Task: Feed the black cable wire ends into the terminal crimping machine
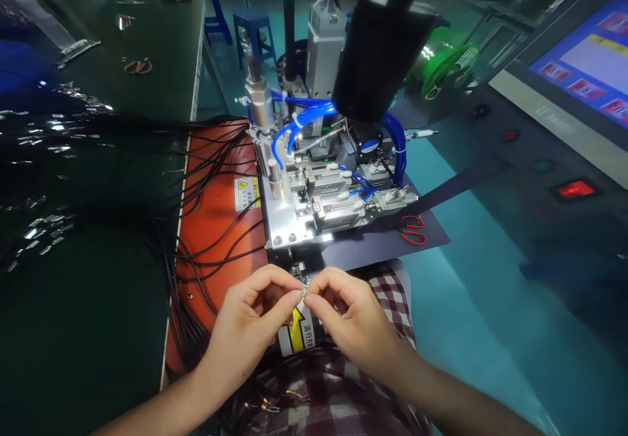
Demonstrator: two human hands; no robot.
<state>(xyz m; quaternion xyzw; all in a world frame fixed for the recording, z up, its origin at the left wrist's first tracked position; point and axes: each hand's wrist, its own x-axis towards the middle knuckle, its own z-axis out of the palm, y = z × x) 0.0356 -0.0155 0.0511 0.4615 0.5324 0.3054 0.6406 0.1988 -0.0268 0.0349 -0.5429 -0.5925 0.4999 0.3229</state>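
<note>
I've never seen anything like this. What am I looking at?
There is one picture, taken from a camera on a person's head, looking forward and down. The person's left hand and right hand meet in front, fingertips pinching a small piece, too small to make out. Beyond them stands a metal machine with blue tubes; a lit screen is at the right. Black cables run from the dark table across an orange surface. A red-handled tool lies on a grey plate.

Checked garment [338,390], maroon and white, large squares; forearms [179,393] bare.
</note>
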